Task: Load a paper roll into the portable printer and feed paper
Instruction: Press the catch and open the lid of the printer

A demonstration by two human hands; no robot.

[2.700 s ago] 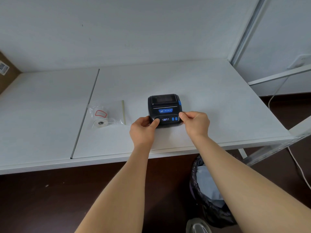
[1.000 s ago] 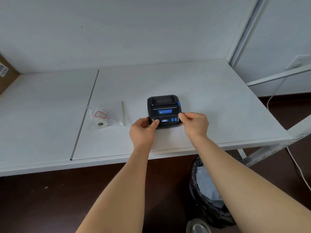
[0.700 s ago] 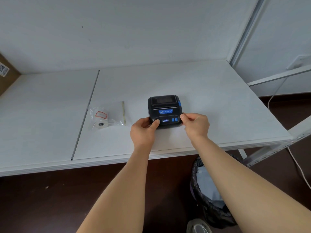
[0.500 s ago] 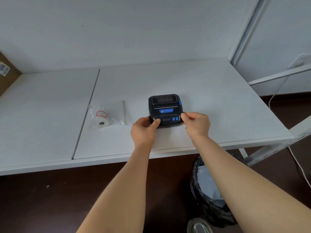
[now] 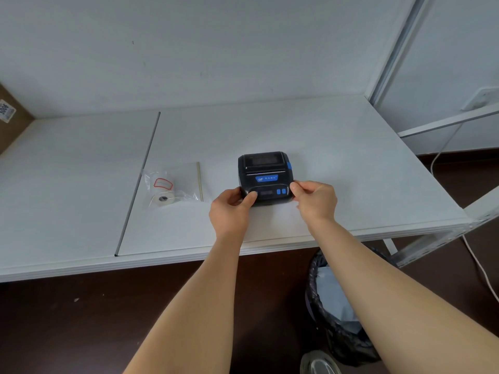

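Note:
A small black portable printer (image 5: 264, 171) with blue buttons and a blue side latch sits on the white table (image 5: 337, 163), its lid closed. My left hand (image 5: 229, 209) grips its near left corner, thumb pressed on the front panel. My right hand (image 5: 316, 201) pinches its near right corner. A white paper roll (image 5: 165, 200) lies inside a clear plastic bag (image 5: 175, 186) to the left of the printer, apart from both hands.
A dark seam (image 5: 137, 184) runs across the table left of the bag. A bin with a black liner (image 5: 337, 314) stands under the table's front edge at the right. A white cable (image 5: 442, 155) hangs at the far right. A cardboard box (image 5: 8, 122) shows at the far left.
The lit readout on the printer's front panel has gone dark. Both hands have stayed on the printer's near corners, and the printer has barely shifted.

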